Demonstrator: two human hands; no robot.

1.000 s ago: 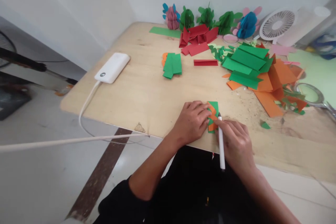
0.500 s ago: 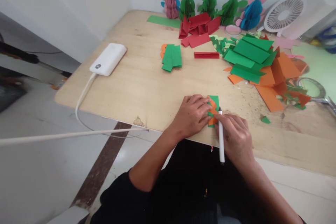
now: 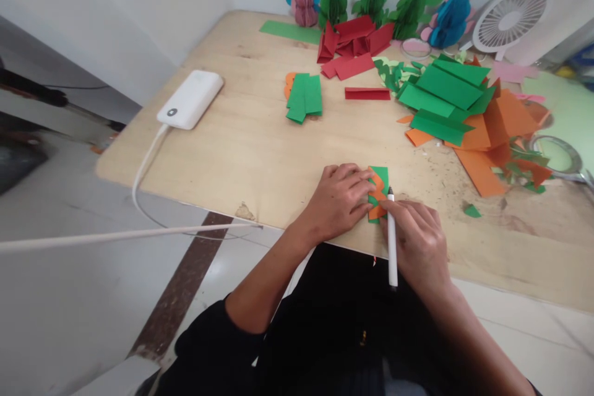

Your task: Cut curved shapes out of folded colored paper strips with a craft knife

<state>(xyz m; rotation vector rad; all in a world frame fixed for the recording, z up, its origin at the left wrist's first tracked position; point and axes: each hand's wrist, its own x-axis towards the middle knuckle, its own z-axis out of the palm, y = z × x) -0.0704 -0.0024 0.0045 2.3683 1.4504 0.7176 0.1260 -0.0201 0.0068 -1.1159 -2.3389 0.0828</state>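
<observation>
- Far left: a power bank (image 3: 190, 100) on the table (image 3: 260, 154).
- Right of that, a small green stack (image 3: 305, 97), mid-table, well apart from both hands.
- Left hand (image 3: 341, 201): fairly flat, fingers a bit bent, tips resting on the cutout, not pinching anything that I can see.
- Orange cutout (image 3: 377, 183): near edge of the table, between the hands, lying on a green card (image 3: 383, 174). Both look like thin paper, so I'd guess super light, bendy, easy to crease, and the 2 layers could slide. I'd hold it down flat with fingertips spread over the wide parts, not squeeze the edges.
- Pen (image 3: 392, 241): tip toward the far side, right beside the card. Probably light and stiff, smooth barrel, best held near the tip.
- Right hand (image 3: 417, 238): mostly curled around the pen; can't tell which fingers do the gripping.
- Farther right: loose green strips (image 3: 450, 88), piled up.
</observation>
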